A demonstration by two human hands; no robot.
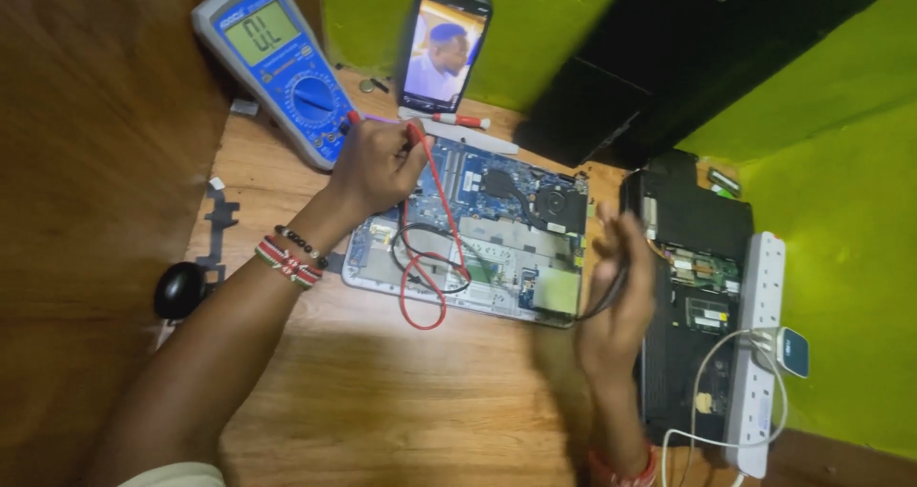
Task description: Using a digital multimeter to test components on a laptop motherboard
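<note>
An opened laptop base with its blue circuit board (478, 229) lies on the wooden table (382, 401). My left hand (374, 167) is closed on the red probe, near the board's far left corner; its red lead (435, 248) loops down over the board. My right hand (619, 291), blurred, is at the board's right edge and grips the black probe, whose black lead (420, 248) runs across the board. A blue multimeter (282, 62) leans at the far left.
A phone (442, 48) stands against the green wall. A black laptop lid (688, 48) leans at the back right. A second opened black device (693, 277) and a white power strip (759, 353) with a charger lie at the right. A black mouse (180, 289) sits at the left.
</note>
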